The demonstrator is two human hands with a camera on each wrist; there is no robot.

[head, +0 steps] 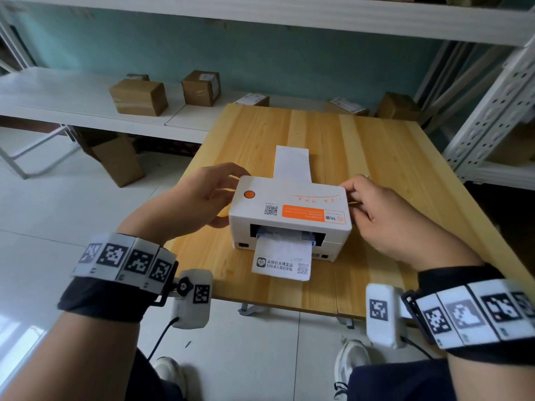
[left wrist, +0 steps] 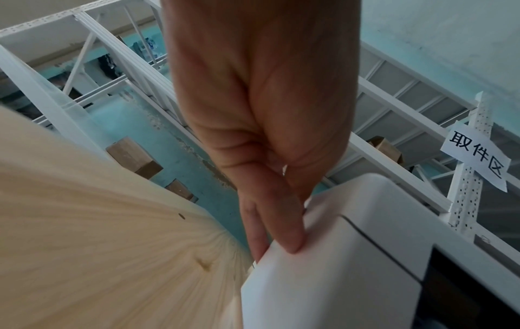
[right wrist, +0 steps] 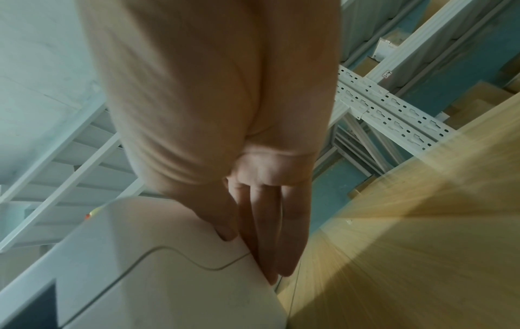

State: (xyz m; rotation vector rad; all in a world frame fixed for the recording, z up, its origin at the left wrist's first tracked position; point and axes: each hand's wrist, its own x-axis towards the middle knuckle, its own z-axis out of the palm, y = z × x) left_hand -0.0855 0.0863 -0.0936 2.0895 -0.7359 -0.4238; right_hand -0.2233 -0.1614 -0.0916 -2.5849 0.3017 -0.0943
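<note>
A white label printer [head: 289, 206] with an orange button [head: 249, 194] sits near the front of a wooden table [head: 376, 157]. A printed label [head: 282, 263] sticks out of its front slot, and a white paper strip [head: 292, 160] feeds in from behind. My left hand [head: 208, 192] lies against the printer's left side [left wrist: 337, 278], fingers [left wrist: 281, 222] straight along the casing. My right hand [head: 385, 218] touches the right side [right wrist: 168, 267]; its thumb rests on the top edge and its straight fingers [right wrist: 281, 244] run down the wall.
Cardboard boxes [head: 139, 96] stand on a low white shelf behind the table, and another box [head: 118, 163] lies on the floor to the left. A white metal rack [head: 492, 111] rises at the right, bearing a paper sign [left wrist: 478, 155].
</note>
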